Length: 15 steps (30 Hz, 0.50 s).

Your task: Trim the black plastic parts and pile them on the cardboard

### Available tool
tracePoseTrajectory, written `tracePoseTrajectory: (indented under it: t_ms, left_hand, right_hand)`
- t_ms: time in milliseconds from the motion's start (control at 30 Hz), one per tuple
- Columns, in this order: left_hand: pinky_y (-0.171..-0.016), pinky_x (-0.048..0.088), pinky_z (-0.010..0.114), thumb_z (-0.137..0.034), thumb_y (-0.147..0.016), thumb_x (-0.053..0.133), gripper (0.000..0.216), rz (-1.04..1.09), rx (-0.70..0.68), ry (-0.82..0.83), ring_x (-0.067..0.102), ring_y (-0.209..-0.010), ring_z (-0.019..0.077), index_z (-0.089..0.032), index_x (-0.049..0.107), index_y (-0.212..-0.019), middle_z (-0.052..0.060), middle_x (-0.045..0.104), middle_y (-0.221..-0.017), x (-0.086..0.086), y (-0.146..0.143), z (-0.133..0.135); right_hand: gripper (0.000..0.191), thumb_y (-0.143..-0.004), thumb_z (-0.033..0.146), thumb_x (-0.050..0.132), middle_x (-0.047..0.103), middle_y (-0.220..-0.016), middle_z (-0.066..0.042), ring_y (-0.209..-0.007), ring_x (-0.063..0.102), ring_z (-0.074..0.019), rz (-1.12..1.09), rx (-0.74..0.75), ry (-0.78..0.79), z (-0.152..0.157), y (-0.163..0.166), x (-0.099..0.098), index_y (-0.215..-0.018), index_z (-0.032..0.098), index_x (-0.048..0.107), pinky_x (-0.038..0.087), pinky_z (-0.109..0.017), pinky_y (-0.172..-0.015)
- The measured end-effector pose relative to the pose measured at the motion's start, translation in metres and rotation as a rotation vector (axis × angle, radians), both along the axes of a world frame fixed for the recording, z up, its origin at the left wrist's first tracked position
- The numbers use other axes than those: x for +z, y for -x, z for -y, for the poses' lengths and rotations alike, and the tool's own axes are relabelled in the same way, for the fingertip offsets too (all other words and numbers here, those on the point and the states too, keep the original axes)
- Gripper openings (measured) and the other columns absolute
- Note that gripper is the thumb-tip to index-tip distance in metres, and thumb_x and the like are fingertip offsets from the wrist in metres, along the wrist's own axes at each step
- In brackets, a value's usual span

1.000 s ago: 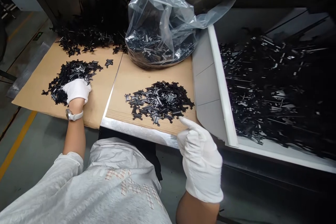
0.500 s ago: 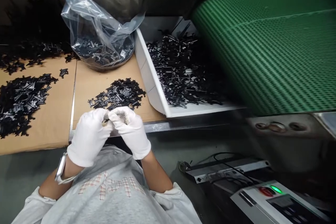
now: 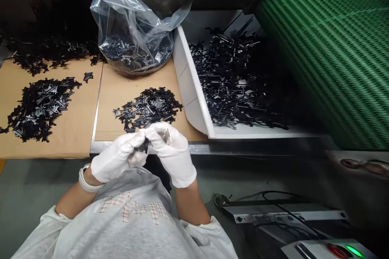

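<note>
My left hand [image 3: 120, 156], in a white glove, is closed on a small black plastic part [image 3: 141, 146] just in front of the table edge. The part lies partly hidden between the fingers. My right hand [image 3: 173, 156], also gloved in white, pinches at the part's right side with bent fingers. Something thin and pale shows in the curl of that hand, too small to make out. Just beyond both hands, a pile of similar black parts [image 3: 152, 105] rests on the cardboard-covered table [image 3: 133, 85].
A clear plastic bag [image 3: 133, 48] of black parts stands behind the pile. A white bin [image 3: 194, 93] full of black pieces is on the right, beside a green conveyor belt [image 3: 340, 48]. Another pile [image 3: 45, 105] lies left. A control box [image 3: 322, 249] sits low at right.
The view has swung right-to-left, so the bag, bin and piles appear altered in position. My left hand has turned, and more of the black part shows between the fingers.
</note>
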<state>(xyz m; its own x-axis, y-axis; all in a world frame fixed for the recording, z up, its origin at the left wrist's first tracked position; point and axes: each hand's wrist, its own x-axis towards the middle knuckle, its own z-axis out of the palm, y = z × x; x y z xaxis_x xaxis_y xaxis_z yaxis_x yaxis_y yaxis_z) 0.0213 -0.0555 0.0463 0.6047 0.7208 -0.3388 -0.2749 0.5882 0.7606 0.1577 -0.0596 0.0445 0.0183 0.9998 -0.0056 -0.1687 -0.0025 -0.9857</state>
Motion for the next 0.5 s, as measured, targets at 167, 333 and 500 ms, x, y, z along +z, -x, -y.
tracePoseTrajectory:
  t_ms: [167, 333, 500]
  left_hand:
    - [-0.059, 0.034, 0.023, -0.046, -0.091, 0.051, 0.033, -0.141, 0.070, -0.102, 0.037, -0.063, 0.0080, -0.017, 0.046, -0.076, -0.003, 0.043, -0.072, 0.009, -0.002, 0.003]
    - [-0.065, 0.042, 0.023, -0.046, -0.093, 0.047, 0.034, -0.331, 0.087, -0.290, 0.045, -0.067, 0.0098, -0.018, 0.051, -0.075, -0.001, 0.050, -0.075, 0.019, 0.000, 0.002]
    - [-0.061, 0.043, 0.019, -0.044, -0.089, 0.055, 0.030, -0.228, 0.075, -0.322, 0.046, -0.064, 0.0082, -0.017, 0.057, -0.077, -0.002, 0.054, -0.071, 0.032, -0.001, 0.005]
  right_hand:
    - [0.030, -0.088, 0.051, 0.056, 0.065, -0.076, 0.000, -0.065, 0.060, -0.0121, 0.191, -0.040, -0.162, 0.007, -0.010, -0.004, -0.086, 0.023, 0.065, 0.051, -0.024, -0.064]
    - [0.067, -0.090, 0.068, 0.029, 0.069, -0.094, -0.007, -0.078, 0.065, -0.0185, 0.581, 0.114, -0.411, 0.015, -0.028, -0.003, -0.134, 0.021, 0.050, 0.052, -0.031, -0.072]
    - [0.050, -0.100, 0.046, 0.028, 0.065, -0.069, -0.002, -0.059, 0.059, -0.0155, 0.848, 0.195, -0.682, 0.016, -0.029, 0.012, -0.135, 0.015, 0.046, 0.045, -0.028, -0.058]
